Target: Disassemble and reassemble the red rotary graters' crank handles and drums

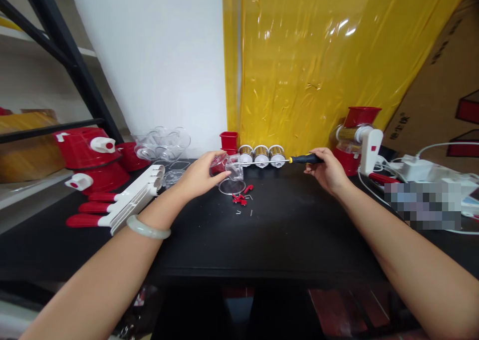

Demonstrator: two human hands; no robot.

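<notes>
My left hand point(200, 174) is closed around a clear plastic housing point(232, 171), held tilted above the black table. A screwdriver point(305, 159) with a black and yellow handle lies level in my right hand point(331, 171), whose fingers are wrapped round the handle. Its thin shaft points left, and the tip reaches the housing's near end; whether it sits in a screw cannot be made out. Below the housing, small red plastic parts point(239, 198) lie beside a few tiny metal pieces point(238, 212).
Behind stand several metal grater drums point(261, 156) and a red hopper point(229, 142). At left are red bases point(84, 155), white crank handles with red grips point(134, 200) and clear housings point(162, 143). An assembled grater point(357, 135) and white cables with adapters point(415, 168) occupy the right.
</notes>
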